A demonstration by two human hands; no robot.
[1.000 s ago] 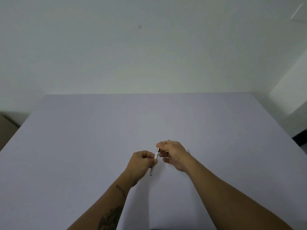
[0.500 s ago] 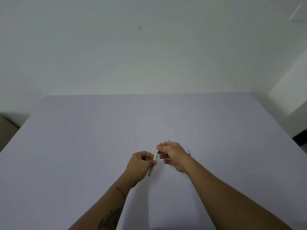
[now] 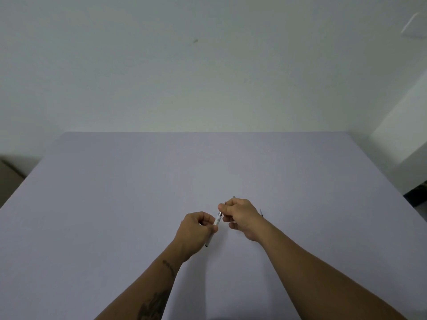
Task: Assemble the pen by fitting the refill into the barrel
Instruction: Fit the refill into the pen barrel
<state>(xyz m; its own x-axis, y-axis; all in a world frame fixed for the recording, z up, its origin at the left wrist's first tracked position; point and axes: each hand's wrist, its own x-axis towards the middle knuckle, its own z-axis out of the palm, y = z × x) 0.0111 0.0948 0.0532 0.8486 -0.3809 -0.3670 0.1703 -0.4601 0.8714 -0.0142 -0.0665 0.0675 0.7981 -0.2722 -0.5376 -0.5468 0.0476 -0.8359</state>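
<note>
A white pen barrel point(image 3: 217, 221) with a silver collar slants between my two hands, just above the table. My left hand point(image 3: 195, 229) is closed around its lower half, and the dark lower end pokes out below the fist. My right hand point(image 3: 240, 214) pinches the upper end at the silver collar, where a thin tip shows above the fingers. A second thin piece point(image 3: 261, 213) sticks out behind my right wrist; what it is I cannot tell. The refill itself is hidden.
A pale lilac table point(image 3: 115, 204) fills the lower view, its far edge against a white wall. A brown box corner point(image 3: 9, 179) sits off the left edge. Dark objects point(image 3: 416, 195) lie beyond the right edge.
My left hand and the lower end of the barrel have shifted slightly left and down. My right hand stays pinched at the upper end.
</note>
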